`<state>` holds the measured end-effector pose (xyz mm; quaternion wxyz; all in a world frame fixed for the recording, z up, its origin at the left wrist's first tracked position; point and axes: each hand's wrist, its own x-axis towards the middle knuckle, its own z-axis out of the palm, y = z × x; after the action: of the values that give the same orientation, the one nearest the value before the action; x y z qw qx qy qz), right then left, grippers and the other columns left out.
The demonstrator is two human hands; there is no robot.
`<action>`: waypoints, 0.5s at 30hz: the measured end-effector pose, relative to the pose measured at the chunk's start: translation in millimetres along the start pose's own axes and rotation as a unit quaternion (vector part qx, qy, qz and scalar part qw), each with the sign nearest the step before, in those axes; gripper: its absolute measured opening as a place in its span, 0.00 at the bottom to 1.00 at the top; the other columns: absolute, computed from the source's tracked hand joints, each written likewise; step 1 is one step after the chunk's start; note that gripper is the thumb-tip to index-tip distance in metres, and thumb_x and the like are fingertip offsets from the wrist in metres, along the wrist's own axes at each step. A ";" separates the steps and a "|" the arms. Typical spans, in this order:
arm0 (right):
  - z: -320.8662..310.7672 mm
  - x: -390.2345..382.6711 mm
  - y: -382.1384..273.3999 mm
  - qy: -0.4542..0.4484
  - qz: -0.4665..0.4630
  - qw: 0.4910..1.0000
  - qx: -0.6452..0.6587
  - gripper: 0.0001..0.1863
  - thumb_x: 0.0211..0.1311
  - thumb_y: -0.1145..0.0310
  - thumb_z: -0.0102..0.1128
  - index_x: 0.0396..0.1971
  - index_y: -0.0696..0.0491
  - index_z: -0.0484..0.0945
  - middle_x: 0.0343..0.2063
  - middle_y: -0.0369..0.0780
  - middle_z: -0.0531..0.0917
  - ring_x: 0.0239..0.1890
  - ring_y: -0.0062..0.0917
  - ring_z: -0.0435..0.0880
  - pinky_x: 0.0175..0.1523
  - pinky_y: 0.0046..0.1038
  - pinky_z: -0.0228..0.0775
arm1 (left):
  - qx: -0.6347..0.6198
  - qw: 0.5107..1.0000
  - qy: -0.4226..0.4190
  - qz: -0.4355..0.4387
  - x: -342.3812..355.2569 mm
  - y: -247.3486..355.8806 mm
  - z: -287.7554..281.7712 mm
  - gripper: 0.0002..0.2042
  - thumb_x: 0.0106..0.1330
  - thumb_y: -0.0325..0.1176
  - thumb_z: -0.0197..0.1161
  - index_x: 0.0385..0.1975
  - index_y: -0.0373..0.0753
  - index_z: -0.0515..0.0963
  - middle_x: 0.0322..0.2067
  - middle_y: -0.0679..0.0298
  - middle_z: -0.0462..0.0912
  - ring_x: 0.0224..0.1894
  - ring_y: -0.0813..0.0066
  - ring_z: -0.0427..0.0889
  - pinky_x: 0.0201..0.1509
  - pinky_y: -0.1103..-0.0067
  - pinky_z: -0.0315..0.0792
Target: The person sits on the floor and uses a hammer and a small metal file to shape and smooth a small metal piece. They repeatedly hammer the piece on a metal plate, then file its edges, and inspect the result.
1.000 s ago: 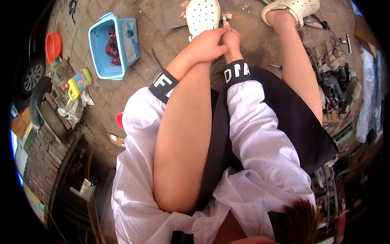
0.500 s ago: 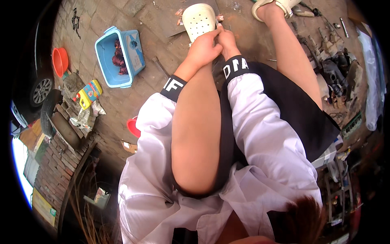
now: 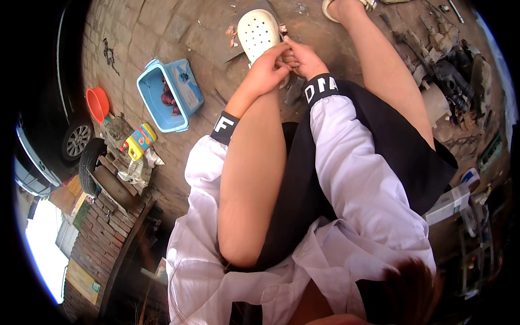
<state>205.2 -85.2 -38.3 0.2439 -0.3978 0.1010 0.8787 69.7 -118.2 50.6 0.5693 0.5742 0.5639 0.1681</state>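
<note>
My left hand [image 3: 266, 69] and my right hand [image 3: 304, 56] meet fingertip to fingertip just above my left foot in a white perforated clog [image 3: 257, 31]. The fingers of both hands are curled and pinched on a small part between them; the fingers hide most of it and I cannot tell what it is. A dark metal piece [image 3: 295, 90] lies on the ground just below the hands. My sleeves are white with black cuffs. My bare left leg runs under the left forearm, and my right leg [image 3: 379, 59] stretches toward the top right.
A blue plastic tub [image 3: 157, 100] with reddish things stands on the brick paving to the left, with an orange bowl [image 3: 97, 103], a yellow bottle [image 3: 140, 140] and a tyre [image 3: 89, 162] nearby. Dark metal engine parts [image 3: 452, 70] pile up on the right. Small boxes [image 3: 449, 203] lie at the lower right.
My hands stay pinched together by the clog. The view has tilted, so the hands, the clog and the blue tub sit slightly differently in the picture.
</note>
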 end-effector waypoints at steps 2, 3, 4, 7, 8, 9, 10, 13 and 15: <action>4.9 0.3 2.0 0.028 -0.022 0.999 -0.041 0.16 0.71 0.56 0.48 0.26 0.52 0.69 0.12 0.29 0.61 0.09 0.13 0.51 0.13 0.20 0.42 | -0.010 0.997 -0.006 -0.077 2.8 18.2 -3.9 0.24 0.57 0.22 0.56 0.57 0.32 0.68 0.38 0.55 0.83 0.31 0.75 0.82 0.34 0.79 0.77; 7.3 0.5 3.4 0.042 -0.032 0.997 -0.062 0.16 0.71 0.56 0.48 0.27 0.53 0.70 0.12 0.29 0.61 0.10 0.14 0.51 0.13 0.20 0.42 | -0.024 0.996 0.003 -0.085 3.1 16.3 -4.1 0.24 0.58 0.22 0.55 0.57 0.32 0.68 0.35 0.56 0.83 0.30 0.76 0.82 0.33 0.79 0.77; 7.8 0.9 4.4 0.045 -0.040 0.995 -0.074 0.18 0.70 0.54 0.48 0.28 0.55 0.70 0.12 0.29 0.60 0.10 0.14 0.52 0.14 0.22 0.44 | -0.037 0.995 0.013 -0.093 3.4 17.3 -5.2 0.23 0.58 0.22 0.54 0.57 0.32 0.68 0.32 0.57 0.83 0.29 0.76 0.82 0.32 0.79 0.76; 5.9 6.3 4.3 0.058 -0.063 0.988 -0.131 0.20 0.69 0.53 0.49 0.25 0.55 0.71 0.12 0.30 0.62 0.10 0.15 0.53 0.15 0.23 0.45 | -0.037 0.994 0.017 -0.098 2.0 22.2 -10.3 0.22 0.59 0.23 0.53 0.56 0.31 0.68 0.28 0.58 0.84 0.26 0.77 0.82 0.30 0.80 0.75; 6.0 8.5 4.9 0.080 -0.080 0.981 -0.160 0.21 0.68 0.53 0.49 0.24 0.55 0.72 0.13 0.32 0.65 0.10 0.17 0.56 0.15 0.24 0.47 | -0.029 0.994 0.014 -0.102 2.2 22.7 -10.8 0.22 0.59 0.23 0.53 0.56 0.31 0.68 0.28 0.58 0.84 0.26 0.77 0.82 0.30 0.80 0.74; 6.0 10.6 5.6 0.100 -0.096 0.972 -0.189 0.22 0.67 0.52 0.49 0.23 0.56 0.73 0.13 0.33 0.67 0.10 0.18 0.58 0.15 0.25 0.48 | -0.020 0.994 0.011 -0.106 2.3 22.9 -11.4 0.22 0.59 0.23 0.52 0.56 0.31 0.68 0.27 0.58 0.84 0.26 0.77 0.82 0.30 0.80 0.74; 6.9 11.2 6.3 0.121 -0.112 0.962 -0.219 0.23 0.67 0.52 0.50 0.22 0.56 0.74 0.13 0.35 0.69 0.10 0.20 0.61 0.16 0.27 0.50 | -0.020 0.993 0.011 -0.114 2.4 23.2 -13.0 0.22 0.60 0.23 0.52 0.57 0.31 0.68 0.28 0.59 0.85 0.25 0.80 0.80 0.32 0.81 0.74; 10.0 15.7 7.9 0.178 -0.150 0.915 -0.329 0.24 0.65 0.52 0.51 0.19 0.57 0.78 0.17 0.40 0.77 0.16 0.26 0.72 0.22 0.31 0.62 | -0.006 0.991 0.008 -0.134 1.4 23.6 -19.2 0.22 0.62 0.25 0.51 0.59 0.31 0.68 0.31 0.60 0.85 0.24 0.84 0.76 0.35 0.84 0.74; 7.1 21.3 11.2 0.194 -0.168 0.902 -0.346 0.25 0.64 0.51 0.51 0.20 0.58 0.80 0.22 0.45 0.81 0.23 0.32 0.78 0.31 0.33 0.68 | 0.019 0.990 0.005 -0.143 -1.1 25.9 -21.2 0.22 0.62 0.25 0.52 0.59 0.31 0.67 0.31 0.60 0.85 0.24 0.84 0.76 0.35 0.83 0.74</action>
<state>182.8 -84.8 -49.7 0.2106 -0.6310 -0.2324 0.7096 63.5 -101.9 79.2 0.5736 0.4974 0.6462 0.0770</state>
